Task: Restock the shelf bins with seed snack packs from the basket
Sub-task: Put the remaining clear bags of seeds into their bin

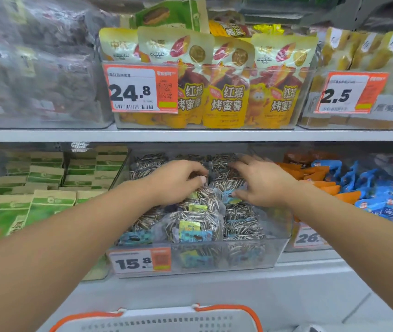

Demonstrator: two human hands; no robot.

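A clear shelf bin (250, 257) on the lower shelf holds several transparent packs of striped sunflower seeds (190, 226) with blue and yellow labels. Both my hands reach into it. My left hand (176, 180) has its fingers curled over a seed pack near the middle of the bin, thumb and fingers pinching its top. My right hand (260, 183) lies spread over the packs on the right side, fingers extended and touching them. The white basket (166, 319) with orange handles shows at the bottom edge; its contents are hidden.
A 15.8 price tag (140, 259) hangs on the bin's front. Green paper packs (44, 188) fill the bin to the left, orange and blue packs (358, 188) the one to the right. The shelf above carries yellow sweet-potato bags (224, 92).
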